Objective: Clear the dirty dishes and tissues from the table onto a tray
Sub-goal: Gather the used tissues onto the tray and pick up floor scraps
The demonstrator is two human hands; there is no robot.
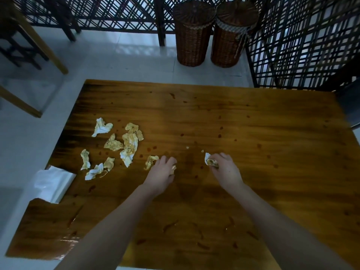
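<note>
On a stained wooden desk (253, 152), seen from above, two bare forearms extend forward. The left hand (162, 170) has its fingers curled round a small tissue scrap (173, 168). The right hand (224, 168) pinches a crumpled tissue (211, 161), stained yellow, between thumb and fingers. Just left of the left hand lies another stained tissue (151, 161). Beyond it is a loose scatter of several more tissues (129, 147) — all toward the desk's left edge, near a white plastic bag (52, 184).

The step in hand looks like gathering tissues. No dishes and no tray are in view, so the next move likely calls for picking up the rest, then locating the tray. Farther off, two wicker baskets (192, 34) stand before a lattice screen (302, 45). No writing can be read.
</note>
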